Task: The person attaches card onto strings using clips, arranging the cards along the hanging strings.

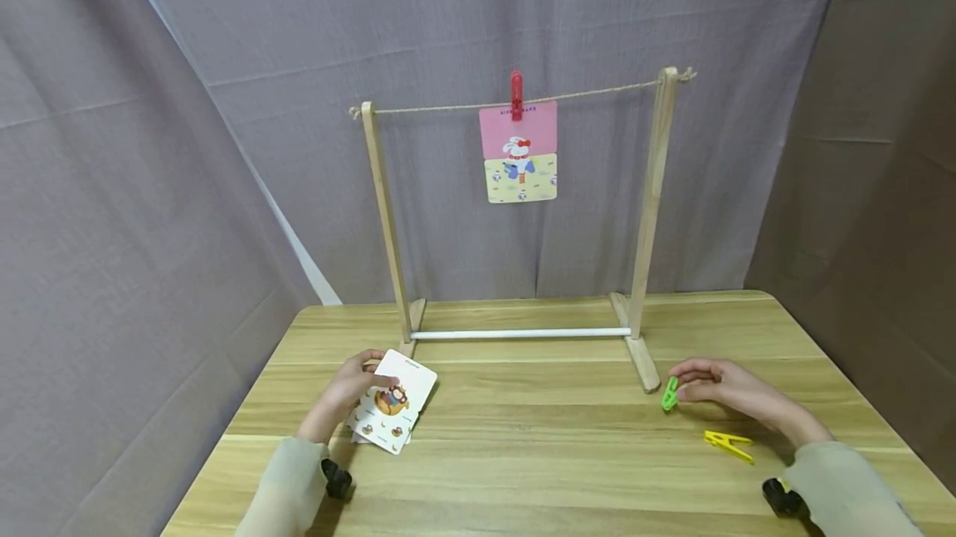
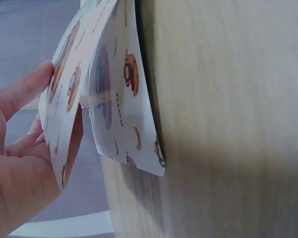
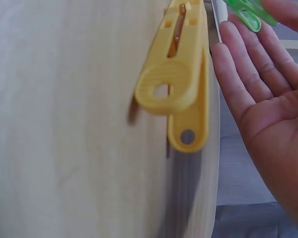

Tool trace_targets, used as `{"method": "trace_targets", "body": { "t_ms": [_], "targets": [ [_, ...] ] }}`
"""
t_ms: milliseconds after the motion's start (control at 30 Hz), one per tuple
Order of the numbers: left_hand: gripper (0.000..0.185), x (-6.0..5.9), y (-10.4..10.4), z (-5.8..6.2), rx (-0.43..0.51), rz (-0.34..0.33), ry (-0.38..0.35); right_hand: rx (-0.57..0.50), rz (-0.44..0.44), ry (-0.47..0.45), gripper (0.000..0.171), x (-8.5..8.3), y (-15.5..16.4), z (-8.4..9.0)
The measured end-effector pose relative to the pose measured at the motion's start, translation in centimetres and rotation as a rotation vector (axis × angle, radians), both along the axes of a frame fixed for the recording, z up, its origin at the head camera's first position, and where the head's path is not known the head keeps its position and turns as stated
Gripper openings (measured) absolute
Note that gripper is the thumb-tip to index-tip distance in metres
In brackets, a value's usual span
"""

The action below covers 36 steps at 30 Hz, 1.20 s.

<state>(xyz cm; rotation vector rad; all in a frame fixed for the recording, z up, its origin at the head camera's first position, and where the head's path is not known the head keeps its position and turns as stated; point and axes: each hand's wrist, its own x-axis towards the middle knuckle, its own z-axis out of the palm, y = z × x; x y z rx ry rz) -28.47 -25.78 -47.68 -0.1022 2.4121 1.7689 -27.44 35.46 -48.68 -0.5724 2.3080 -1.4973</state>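
Here, label by label:

Setting: a wooden tabletop (image 1: 538,421) with a wooden drying frame (image 1: 650,213) at its far edge; a twine line (image 1: 448,106) runs between the two posts.
Already hanging: a pink and yellow card (image 1: 519,152), held on the line by a red peg (image 1: 516,95), right of centre.
Left hand (image 1: 349,392): near left of the tabletop, fingers curled round the top card (image 1: 394,400) of a small stack, lifting its edge; the wrist view shows the card (image 2: 64,106) bowed away from the one beneath.
Right hand (image 1: 720,388): near right, fingertips pinching a green peg (image 1: 670,394) beside the frame's right foot; palm otherwise fairly flat.
Spare: a yellow peg (image 1: 728,444) lies loose, just nearer than the right hand, long axis running left to right.
Key relation: the line is far and above both hands; the free stretch of twine lies left of the hung card, nearer the left hand and its card.
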Motion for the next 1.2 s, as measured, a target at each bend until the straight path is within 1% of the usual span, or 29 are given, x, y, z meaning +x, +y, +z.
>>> {"method": "trace_targets", "body": {
  "t_ms": [167,267,467,633,800,1000,1200],
  "targets": [
    [0.051,0.0,-0.1,0.3,0.001,0.027,-0.011,0.021,-0.015,0.007,0.044,0.0,0.1,0.4],
    [0.048,-0.1,-0.1,0.4,0.021,0.039,-0.004,0.032,-0.022,0.018,0.044,0.1,0.1,0.6],
    [0.043,-0.4,-0.2,0.6,0.051,0.035,0.019,0.066,-0.027,0.054,0.043,0.0,0.3,0.9],
    [0.042,-0.5,-0.1,1.0,0.055,0.037,0.035,0.105,-0.057,0.05,0.045,-0.1,0.5,1.4],
    [0.043,-0.8,0.0,1.8,0.063,0.035,0.045,0.134,-0.068,0.036,0.048,0.0,0.6,1.8],
    [0.046,-1.3,-0.1,3.0,0.023,0.05,0.06,0.153,-0.093,0.041,0.049,0.0,0.4,1.9],
    [0.048,-1.9,-0.1,4.3,0.046,0.059,0.068,0.172,-0.111,0.041,0.049,-0.3,0.3,1.9]
  ]
}}
